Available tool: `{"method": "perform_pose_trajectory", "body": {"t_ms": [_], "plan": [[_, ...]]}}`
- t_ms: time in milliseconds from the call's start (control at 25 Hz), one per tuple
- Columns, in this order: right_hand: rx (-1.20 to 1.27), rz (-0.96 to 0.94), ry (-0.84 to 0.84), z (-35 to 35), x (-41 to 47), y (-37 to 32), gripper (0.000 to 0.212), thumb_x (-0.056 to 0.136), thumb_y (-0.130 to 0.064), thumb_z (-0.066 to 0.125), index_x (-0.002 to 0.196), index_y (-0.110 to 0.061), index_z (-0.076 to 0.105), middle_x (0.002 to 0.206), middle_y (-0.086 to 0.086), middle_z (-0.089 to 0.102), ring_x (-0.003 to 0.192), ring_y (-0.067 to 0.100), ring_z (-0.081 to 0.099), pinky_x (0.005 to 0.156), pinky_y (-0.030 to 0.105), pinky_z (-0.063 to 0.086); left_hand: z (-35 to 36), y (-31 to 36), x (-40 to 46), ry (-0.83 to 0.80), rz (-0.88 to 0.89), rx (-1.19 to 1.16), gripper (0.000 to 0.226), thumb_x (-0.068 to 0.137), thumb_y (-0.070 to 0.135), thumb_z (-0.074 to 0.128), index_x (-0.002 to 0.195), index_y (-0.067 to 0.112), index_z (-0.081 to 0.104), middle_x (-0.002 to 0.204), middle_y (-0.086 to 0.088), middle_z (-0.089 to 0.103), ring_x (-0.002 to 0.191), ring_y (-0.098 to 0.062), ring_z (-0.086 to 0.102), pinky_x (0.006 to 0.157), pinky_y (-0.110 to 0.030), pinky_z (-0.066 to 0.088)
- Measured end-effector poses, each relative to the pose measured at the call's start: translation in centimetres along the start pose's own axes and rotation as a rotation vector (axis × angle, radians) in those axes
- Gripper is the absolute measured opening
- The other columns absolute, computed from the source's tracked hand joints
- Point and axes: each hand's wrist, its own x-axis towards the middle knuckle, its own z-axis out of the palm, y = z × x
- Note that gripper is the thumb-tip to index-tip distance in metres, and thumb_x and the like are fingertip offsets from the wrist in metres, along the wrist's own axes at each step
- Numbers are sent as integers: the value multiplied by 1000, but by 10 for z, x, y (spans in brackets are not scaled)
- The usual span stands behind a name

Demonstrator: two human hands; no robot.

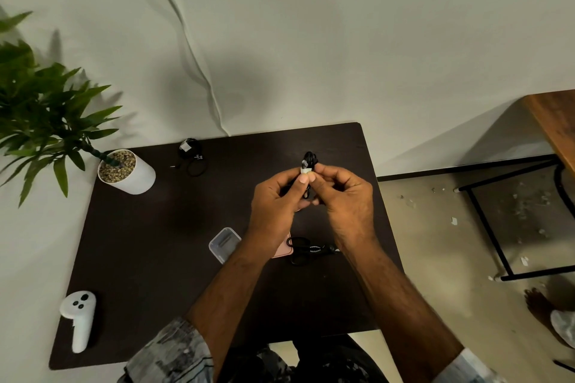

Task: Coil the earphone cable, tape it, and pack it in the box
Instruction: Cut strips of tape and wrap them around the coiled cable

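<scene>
Dark table against pale wall (potted plant left); both hands pinch coiled earphone cable.

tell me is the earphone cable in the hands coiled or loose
Coiled. The black earphone cable sits bunched in a tight bundle between the left hand and right hand, with pale tape at its middle.

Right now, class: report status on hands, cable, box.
Both hands, left and right, pinch coiled cable, tape going on. Box open, unobstructed.
</scene>
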Motion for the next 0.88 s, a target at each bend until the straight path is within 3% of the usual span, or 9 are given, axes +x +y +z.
{"method": "perform_pose_trajectory", "body": {"t_ms": [80, 160, 360, 520, 680, 880], "plan": [[-66, -45, 25, -1, 0, 3, 20, 91, -10, 81, 110, -10, 81, 86, 6, 76, 72, 10, 67, 66, 26, 58, -4, -1, 4, -11, -7, 77, 17, 99, 24, 66, 111, 29, 76, 106, 0, 79, 105, -20, 75, 88, -45, 63], [-141, -97, 39, -2, 2, 5, 17, 90, -11, 82, 107, -14, 82, 92, 7, 73, 75, 14, 65, 67, 32, 59, -8, 0, 7, -39, 22, 175, 16, 100, 26, 65, 109, 32, 76, 102, 0, 79, 101, -21, 75, 86, -45, 64], [-310, -124, 33, -1, 6, 1, 13, 93, -14, 79, 103, -21, 81, 102, -1, 70, 89, 17, 69, 76, 50, 65, -8, 2, 8, -62, 174, 433, 20, 100, 31, 63, 110, 21, 78, 91, 10, 74, 86, -4, 71, 74, -20, 55], [-236, -97, 44, -2, 8, -2, 17, 91, -16, 81, 107, -23, 82, 99, 1, 75, 91, 24, 72, 80, 41, 66, -7, 2, 10, -19, 151, 378, 18, 99, 34, 65, 109, 25, 78, 96, 3, 75, 88, -14, 74, 79, -32, 61], [-268, -139, 82, -2, 3, -1, 11, 95, -18, 77, 105, -23, 81, 90, -6, 77, 84, 7, 73, 76, 25, 61, -3, 5, 7, -5, 34, 226, 18, 97, 30, 68, 111, 24, 79, 93, 0, 80, 84, -22, 78, 77, -36, 65], [-440, -225, -17, -3, -3, 2, 21, 100, -21, 70, 120, -21, 79, 112, -8, 76, 100, 4, 73, 83, 22, 62, -5, 4, 5, 18, -43, 169, 18, 100, 23, 64, 109, 18, 79, 90, -6, 79, 88, -25, 77, 73, -30, 64]]}}
